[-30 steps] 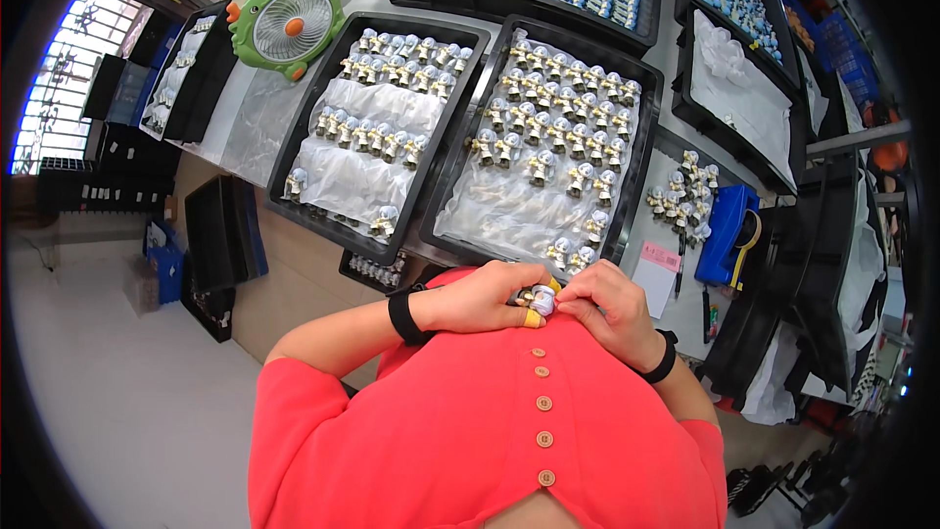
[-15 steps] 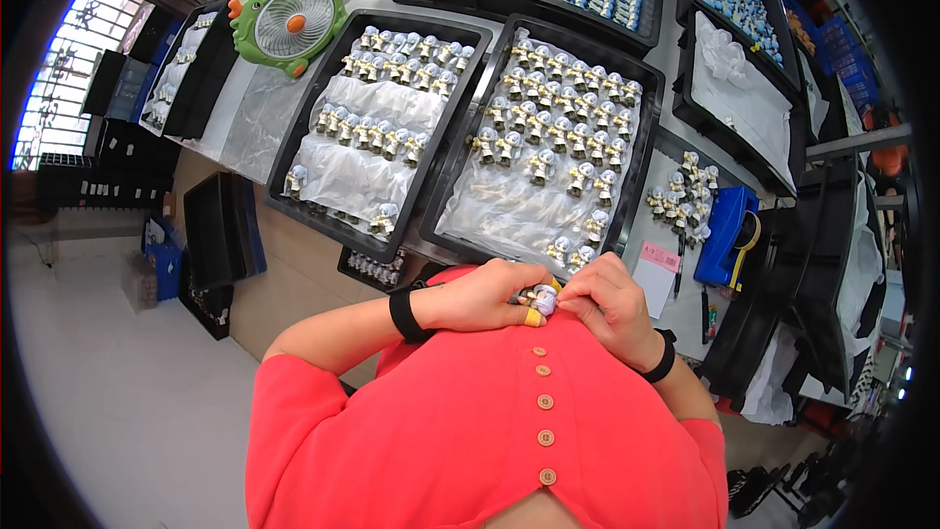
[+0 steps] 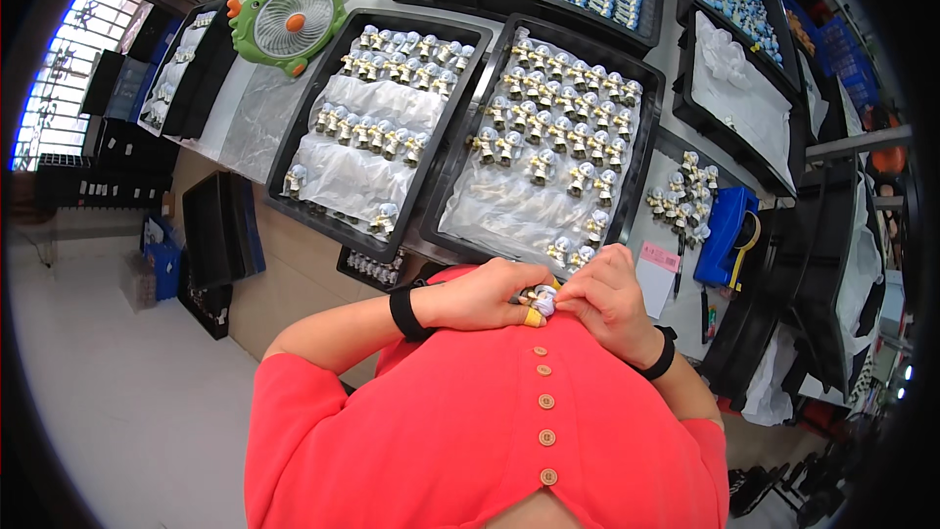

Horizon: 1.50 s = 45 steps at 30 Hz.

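Close to my chest, my left hand (image 3: 482,296) is closed around a small figurine (image 3: 544,300) with a pale lilac-white head. Yellow wraps cover the tips of its thumb and a finger. My right hand (image 3: 609,300) pinches thumb and forefinger together at the figurine's head; what the pinch holds, if anything, is too small to make out. Just beyond my hands lies a black tray (image 3: 427,220) lined with white sheeting, bearing rows of similar white-headed, gold-and-dark figurines. A second such tray (image 3: 277,171) stands to its left.
Loose figurines (image 3: 683,198) cluster on the table at right, beside a pink-and-white paper (image 3: 658,269) and a blue tape dispenser (image 3: 727,235). A green fan (image 3: 294,24) stands at far left. Trays of blue pieces (image 3: 548,8) lie at the back.
My right hand has tilted slightly, its outer fingers lifting a little, while the pinch stays at the figurine's head. My left hand keeps its hold in the same place.
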Motion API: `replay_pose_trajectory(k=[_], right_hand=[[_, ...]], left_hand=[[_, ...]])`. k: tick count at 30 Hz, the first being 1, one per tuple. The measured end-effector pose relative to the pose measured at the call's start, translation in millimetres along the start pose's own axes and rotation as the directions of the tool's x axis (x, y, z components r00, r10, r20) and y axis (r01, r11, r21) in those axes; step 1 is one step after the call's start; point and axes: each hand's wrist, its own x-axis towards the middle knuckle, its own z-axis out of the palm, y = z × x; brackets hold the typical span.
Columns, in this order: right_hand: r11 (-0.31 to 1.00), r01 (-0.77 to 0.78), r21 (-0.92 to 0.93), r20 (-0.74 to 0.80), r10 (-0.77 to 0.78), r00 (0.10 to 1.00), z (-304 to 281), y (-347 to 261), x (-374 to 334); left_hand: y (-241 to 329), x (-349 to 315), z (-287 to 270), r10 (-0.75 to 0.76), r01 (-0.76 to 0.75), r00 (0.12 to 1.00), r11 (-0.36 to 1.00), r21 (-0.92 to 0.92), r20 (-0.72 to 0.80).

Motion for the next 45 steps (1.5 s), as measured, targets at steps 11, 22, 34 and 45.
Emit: replay_pose_trajectory(k=[11, 22, 34, 45], right_hand=[[1.000, -0.025, -0.005, -0.020, 0.025, 0.999, 0.9, 2.3, -2.6], [0.989, 0.083, -0.122, 0.028, -0.080, 0.996, 0.6, -6.3, 3.3], [0.850, -0.315, 0.422, -0.030, 0.361, 0.932, -7.8, 2.7, -5.6], [0.958, -0.162, 0.238, 0.023, 0.161, 0.987, -3.3, -2.7, -6.8]], left_hand=[[0.6, -1.0, 0.1, -0.010, 0.010, 1.000, 1.000, -0.027, -0.008], [1.8, -2.0, -1.0, -0.030, 0.030, 1.000, 1.000, -0.006, 0.008], [-17.1, 0.8, -3.6, 0.062, -0.040, 0.996, 0.961, -0.275, 0.071], [-15.6, -0.1, -2.1, 0.033, -0.012, 0.995, 0.978, -0.209, 0.097]])
